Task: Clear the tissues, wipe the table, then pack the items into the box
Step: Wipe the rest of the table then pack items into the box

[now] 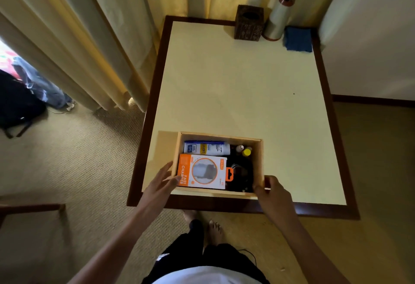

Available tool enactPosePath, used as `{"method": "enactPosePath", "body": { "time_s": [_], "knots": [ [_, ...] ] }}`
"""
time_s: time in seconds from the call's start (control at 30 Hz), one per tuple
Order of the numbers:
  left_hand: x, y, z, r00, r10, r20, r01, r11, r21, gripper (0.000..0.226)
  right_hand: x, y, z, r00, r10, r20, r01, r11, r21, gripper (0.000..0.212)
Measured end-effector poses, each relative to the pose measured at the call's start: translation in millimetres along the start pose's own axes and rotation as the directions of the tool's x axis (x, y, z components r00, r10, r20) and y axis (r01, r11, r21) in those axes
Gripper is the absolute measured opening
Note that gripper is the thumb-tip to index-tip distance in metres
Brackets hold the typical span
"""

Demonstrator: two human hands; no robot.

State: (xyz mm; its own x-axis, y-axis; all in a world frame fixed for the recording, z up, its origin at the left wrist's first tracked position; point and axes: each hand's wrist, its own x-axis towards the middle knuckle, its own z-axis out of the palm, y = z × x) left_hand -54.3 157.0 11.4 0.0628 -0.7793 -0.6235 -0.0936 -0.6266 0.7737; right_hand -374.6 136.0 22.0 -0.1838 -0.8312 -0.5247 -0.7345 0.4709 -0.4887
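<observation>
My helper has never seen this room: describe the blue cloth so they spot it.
Find the cream table with the dark border and look to its far right corner. Three things sit there in a row: a dark cube, a pale cylinder, then the blue cloth. It alone lies flat and is blue.

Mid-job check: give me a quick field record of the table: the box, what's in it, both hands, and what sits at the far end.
box: wooden box, open top, at the near edge of the table
contents: orange charger pack, white tube, blue pen, yellow-capped bottle; the dark items beside them are unclear
left hand: fingers straight, at the box's left side
right hand: curled on the box's near right corner
far end: dark tissue holder, brown-capped flask, blue cloth
</observation>
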Motion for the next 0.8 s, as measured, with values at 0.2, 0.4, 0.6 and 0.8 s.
{"method": "enactPosePath", "body": {
  "time_s": [0.2,0.4,0.6,0.8],
  "knots": [
    [-19,8,17,0.994,0.084,-0.073,-0.085,0.996,-0.005,0.044,-12,-1,10,0.998,-0.049,-0.031,0.051,0.996,0.068,0.019],
    [-40,9,0,0.982,0.085,-0.169,-0.094,0.994,-0.049,0.056,-28,-25,-2,0.989,-0.145,-0.020,0.146,0.987,0.070,0.022],
    [-54,18,-53,0.962,0.140,-0.237,-0.171,0.978,-0.116,0.046,-42,-74,11,0.966,-0.257,0.035,0.252,0.961,0.111,0.023],
    [-45,19,-141,0.945,0.136,-0.298,-0.192,0.967,-0.168,0.049,-53,-137,64,0.955,-0.289,0.065,0.277,0.948,0.156,0.035]
  ]
}}
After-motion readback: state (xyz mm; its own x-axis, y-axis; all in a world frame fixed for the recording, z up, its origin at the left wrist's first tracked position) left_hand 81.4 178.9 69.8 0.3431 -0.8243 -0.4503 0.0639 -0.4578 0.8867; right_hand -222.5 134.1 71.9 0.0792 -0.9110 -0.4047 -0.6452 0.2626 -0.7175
